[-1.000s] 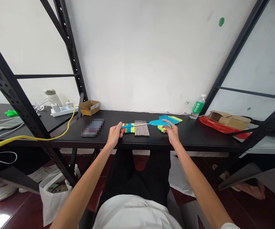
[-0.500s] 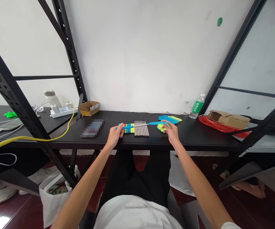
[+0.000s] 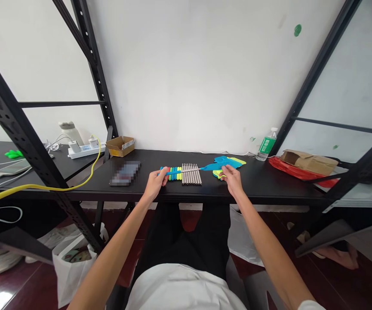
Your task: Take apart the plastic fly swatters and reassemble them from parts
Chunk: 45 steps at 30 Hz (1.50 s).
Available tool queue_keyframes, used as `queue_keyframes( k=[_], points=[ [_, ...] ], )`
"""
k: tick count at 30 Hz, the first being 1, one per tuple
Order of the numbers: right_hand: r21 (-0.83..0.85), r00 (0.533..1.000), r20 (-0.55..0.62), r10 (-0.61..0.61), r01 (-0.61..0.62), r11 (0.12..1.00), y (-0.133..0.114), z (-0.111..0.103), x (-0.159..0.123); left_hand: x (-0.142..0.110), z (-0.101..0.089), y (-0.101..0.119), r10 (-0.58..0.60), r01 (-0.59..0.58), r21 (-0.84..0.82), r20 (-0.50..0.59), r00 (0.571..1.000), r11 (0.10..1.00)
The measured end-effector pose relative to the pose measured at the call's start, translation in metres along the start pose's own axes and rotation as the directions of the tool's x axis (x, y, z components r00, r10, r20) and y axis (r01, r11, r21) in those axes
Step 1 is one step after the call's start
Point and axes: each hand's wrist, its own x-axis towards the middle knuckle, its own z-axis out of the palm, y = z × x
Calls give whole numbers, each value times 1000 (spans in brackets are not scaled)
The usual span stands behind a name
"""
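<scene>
Stretched level between my hands is what looks like a blue fly swatter (image 3: 210, 166), with a blue handle, a thin metal rod and a flat blue head. My left hand (image 3: 156, 181) is closed round the handle's end. My right hand (image 3: 232, 178) pinches the head on the other side, thumb and fingers together. Beneath the swatter, a row of short red, green, blue and yellow handles (image 3: 174, 176) lies beside a row of metal rods (image 3: 192, 177). More flat blue and yellow-green heads (image 3: 243, 162) lie behind my right hand, partly hidden by it.
On the black desk (image 3: 269, 183) are a blurred-out phone (image 3: 125, 173), a small cardboard box (image 3: 120, 146) and a water bottle (image 3: 267, 144). A red bag with brown paper (image 3: 308, 165) sits at right. Black shelf posts and a yellow cable (image 3: 44, 186) border the left side.
The swatter's flat head was broadside, turned edge-on half a second ago, and now shows its broad side again. My right fingers shifted on it; my left hand stays on the handle.
</scene>
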Motion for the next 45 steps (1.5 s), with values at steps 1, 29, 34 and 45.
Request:
queue_keyframes(
  k=[1,29,34,45],
  points=[
    [10,1000,1,8,-8,1000,-1,0,0,0,0,0,-4,4,-3,0,1000,1000],
    [-88,990,122,76,-65,994,-1,1,-3,-1,1,-2,22,-26,145,26,999,989],
    [-105,988,99,121,-111,988,-1,2,-2,-4,2,4,23,-28,185,31,999,982],
    [-128,982,66,177,-167,978,-3,2,-4,-3,2,8,32,-46,140,103,994,989]
  ],
)
